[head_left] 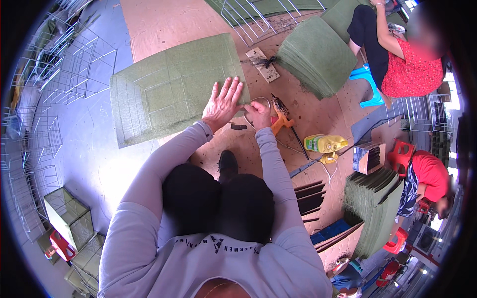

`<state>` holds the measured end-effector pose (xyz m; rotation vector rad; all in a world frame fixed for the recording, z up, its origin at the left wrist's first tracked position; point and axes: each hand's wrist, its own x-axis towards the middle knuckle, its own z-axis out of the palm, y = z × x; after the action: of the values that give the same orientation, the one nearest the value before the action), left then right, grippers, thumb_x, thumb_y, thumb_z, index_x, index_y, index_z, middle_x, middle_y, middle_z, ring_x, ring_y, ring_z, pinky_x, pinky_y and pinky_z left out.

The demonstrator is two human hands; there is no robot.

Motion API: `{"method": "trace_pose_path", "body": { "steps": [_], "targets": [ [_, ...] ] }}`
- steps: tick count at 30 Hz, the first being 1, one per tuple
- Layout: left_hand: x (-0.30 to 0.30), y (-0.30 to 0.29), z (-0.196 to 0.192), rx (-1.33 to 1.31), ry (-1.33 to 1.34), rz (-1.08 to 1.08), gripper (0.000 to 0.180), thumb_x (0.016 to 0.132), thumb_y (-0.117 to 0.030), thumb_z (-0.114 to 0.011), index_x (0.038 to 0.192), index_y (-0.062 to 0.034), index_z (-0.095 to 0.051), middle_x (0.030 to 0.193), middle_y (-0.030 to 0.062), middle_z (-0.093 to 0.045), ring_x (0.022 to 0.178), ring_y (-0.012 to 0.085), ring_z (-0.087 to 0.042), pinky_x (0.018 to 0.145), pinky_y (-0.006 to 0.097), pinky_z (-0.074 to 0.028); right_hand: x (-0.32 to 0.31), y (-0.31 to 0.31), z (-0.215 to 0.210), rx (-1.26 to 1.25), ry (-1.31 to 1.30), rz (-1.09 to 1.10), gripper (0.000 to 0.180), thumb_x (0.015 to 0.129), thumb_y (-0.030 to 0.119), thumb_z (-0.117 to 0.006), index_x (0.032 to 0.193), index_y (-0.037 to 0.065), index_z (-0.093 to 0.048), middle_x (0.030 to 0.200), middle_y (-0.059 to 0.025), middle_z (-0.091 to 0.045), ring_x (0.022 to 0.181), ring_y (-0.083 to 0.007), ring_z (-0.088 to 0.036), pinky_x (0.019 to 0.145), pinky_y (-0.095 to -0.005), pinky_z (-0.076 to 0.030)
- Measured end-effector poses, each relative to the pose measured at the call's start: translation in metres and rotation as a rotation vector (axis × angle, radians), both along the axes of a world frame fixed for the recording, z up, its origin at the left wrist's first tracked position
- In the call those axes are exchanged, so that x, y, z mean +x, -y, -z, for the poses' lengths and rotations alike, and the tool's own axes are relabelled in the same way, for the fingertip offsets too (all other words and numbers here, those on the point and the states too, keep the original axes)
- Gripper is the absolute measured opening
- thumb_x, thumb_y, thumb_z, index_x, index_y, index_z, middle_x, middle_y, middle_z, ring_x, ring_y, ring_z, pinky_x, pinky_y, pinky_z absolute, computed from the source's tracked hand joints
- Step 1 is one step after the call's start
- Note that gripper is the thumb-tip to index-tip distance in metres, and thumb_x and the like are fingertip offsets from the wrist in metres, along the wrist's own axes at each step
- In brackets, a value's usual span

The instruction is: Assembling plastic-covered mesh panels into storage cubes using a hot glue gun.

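A green mesh sheet [174, 84] lies in front of me, with the lines of a wire frame showing through it. My left hand [223, 105] rests flat on its right part, fingers stretched out. At the sheet's near right corner, my right hand [258, 115] is closed, its fingertips pinching the edge. Just right of that hand lies an orange glue gun [282, 120], apart from my fingers. A pale cord loops beside it. Below the sheet's corner is a small dark strip [238, 126] on the cardboard.
Stacked green sheets [318, 57] lie at the far right, near a seated person in red [412, 69]. A yellow bottle [325, 143] stands right of me, with a box of dark strips [368, 157] beyond. Wire frames [84, 59] fill the left; another person [430, 174] bends at the right.
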<state>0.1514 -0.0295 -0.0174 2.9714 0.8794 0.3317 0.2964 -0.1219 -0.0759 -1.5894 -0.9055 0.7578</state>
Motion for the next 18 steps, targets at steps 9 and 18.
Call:
{"method": "trace_pose_path", "body": {
  "steps": [9, 18],
  "targets": [
    [-0.017, 0.0, 0.003, -0.059, 0.022, -0.013, 0.075, 0.088, -0.046, -0.052, 0.144, -0.004, -0.027, 0.152, 0.012, -0.025, 0.141, 0.0277, -0.024, 0.112, 0.049, -0.023, -0.004, -0.001, 0.005, 0.011, -0.049, 0.03, 0.014, 0.079, 0.008, -0.072, 0.075, -0.002, -0.063, 0.062, 0.0052, -0.051, 0.058, -0.0032, -0.043, 0.052, -0.0231, -0.036],
    [-0.018, -0.003, 0.011, 0.032, -0.066, -0.038, 0.074, 0.088, -0.045, -0.052, 0.144, -0.0042, -0.027, 0.153, 0.0116, -0.024, 0.141, 0.0269, -0.023, 0.112, 0.049, -0.023, -0.004, 0.005, -0.027, 0.096, 0.412, 0.083, 0.026, 0.079, 0.009, -0.069, 0.103, 0.0, -0.065, 0.101, -0.01, -0.068, 0.095, -0.0185, -0.064, 0.079, -0.0303, -0.048]
  ]
}}
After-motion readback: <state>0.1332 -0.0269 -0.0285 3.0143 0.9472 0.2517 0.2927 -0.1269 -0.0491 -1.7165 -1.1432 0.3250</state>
